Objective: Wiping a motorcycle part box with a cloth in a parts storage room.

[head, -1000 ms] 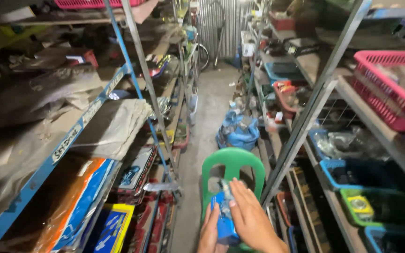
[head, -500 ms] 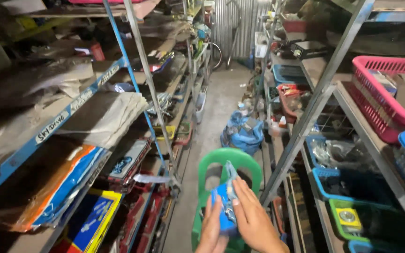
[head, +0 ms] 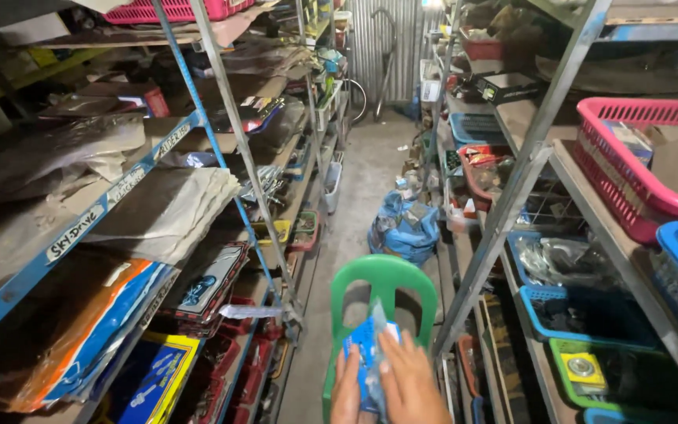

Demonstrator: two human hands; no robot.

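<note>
Pinching a small blue-and-clear plastic packet (head: 368,355) between them, both hands work low in the aisle: left hand (head: 347,389) grips its lower edge, right hand (head: 410,385) lies flat over its face, steadying it. Just beyond stands a green plastic chair (head: 384,284), with metal shelving (head: 221,141) close on either side.

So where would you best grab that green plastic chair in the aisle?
By the curved top rail of the green chair, reaching down from above: its back faces the camera, the rail arches clear of everything, and both hands are already close, though busy with a blue packet.
</note>
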